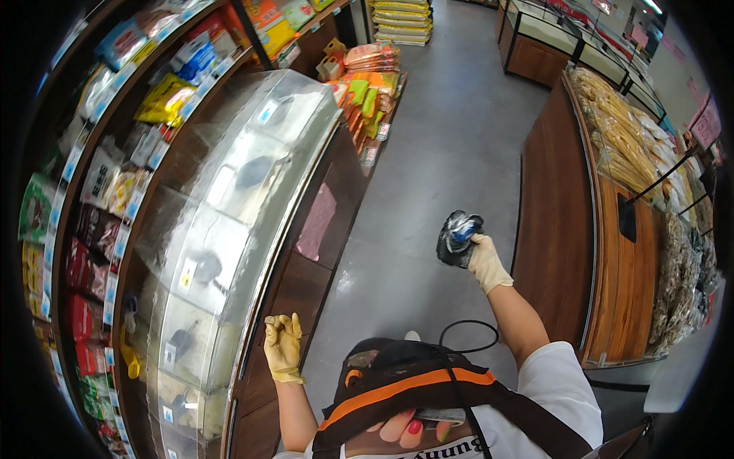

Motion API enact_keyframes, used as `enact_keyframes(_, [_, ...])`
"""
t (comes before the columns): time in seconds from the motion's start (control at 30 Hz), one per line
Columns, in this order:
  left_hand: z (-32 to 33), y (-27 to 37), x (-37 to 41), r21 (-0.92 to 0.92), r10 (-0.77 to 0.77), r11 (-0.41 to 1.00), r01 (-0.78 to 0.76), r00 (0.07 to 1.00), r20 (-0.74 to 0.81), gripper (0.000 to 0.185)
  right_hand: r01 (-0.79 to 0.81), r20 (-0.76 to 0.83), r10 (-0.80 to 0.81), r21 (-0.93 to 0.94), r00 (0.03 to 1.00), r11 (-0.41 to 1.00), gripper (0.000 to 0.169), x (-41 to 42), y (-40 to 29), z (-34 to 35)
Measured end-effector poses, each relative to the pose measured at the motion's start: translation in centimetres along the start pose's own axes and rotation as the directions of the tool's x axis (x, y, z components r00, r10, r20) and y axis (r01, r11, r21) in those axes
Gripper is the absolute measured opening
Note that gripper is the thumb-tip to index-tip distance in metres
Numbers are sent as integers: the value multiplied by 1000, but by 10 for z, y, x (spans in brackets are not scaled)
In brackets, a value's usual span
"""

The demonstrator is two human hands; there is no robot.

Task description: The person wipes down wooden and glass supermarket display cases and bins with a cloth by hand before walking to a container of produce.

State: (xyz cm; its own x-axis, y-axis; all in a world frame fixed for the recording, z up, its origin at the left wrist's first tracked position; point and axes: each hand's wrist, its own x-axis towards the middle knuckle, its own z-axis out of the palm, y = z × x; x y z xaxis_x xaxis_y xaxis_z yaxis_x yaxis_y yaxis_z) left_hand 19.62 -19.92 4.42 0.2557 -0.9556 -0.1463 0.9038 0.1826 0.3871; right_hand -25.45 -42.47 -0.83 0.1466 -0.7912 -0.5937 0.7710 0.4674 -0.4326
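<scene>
My right hand (491,265), in a pale rubber glove, grips a crumpled black plastic bag (453,252) with a blue and white patch on it. It is held out over the grey floor of the aisle. On the other side, my left hand (283,348) wears a similar yellowish glove. Its fingers are apart and partly curled, with nothing plainly seen in them. It is raised beside the dark wood front of a bulk-food counter (298,287). Clear-lidded bins (229,195) on that counter hold pale dry goods and scoops.
Shelves of bagged foods (97,258) rise behind the bins. A low rack of orange packets (367,92) and stacked yellow sacks (401,23) stand farther along. On the right, a wooden counter (625,269) carries bagged dried sticks (616,132). A black cord (470,322) loops before my apron.
</scene>
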Motion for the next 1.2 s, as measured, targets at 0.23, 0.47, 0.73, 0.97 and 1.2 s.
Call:
enact_keyframes(0.23, [28, -59, 134, 73, -112, 991, 112, 994, -7, 15, 252, -208, -215, 170, 954, 953, 34, 66, -125, -44])
enact_keyframes(0.47, [79, -145, 324, 130, -204, 970, 203, 979, -11, 17, 509, -390, -461, 23, 797, 860, 40, 140, -255, -79])
enact_keyframes(0.73, [215, -320, 567, 88, -465, 885, 457, 863, 195, 14, 614, -386, -528, 143, 757, 776, 44, 210, -391, -61])
enact_keyframes(0.97, [301, -457, 733, 196, -468, 880, 432, 859, 206, 20, 623, -393, -519, 205, 759, 755, 39, 332, -546, -32])
enact_keyframes(1.2, [349, -550, 835, 120, -412, 910, 396, 896, 168, 18, 592, -343, -516, 167, 785, 789, 39, 462, -747, 8])
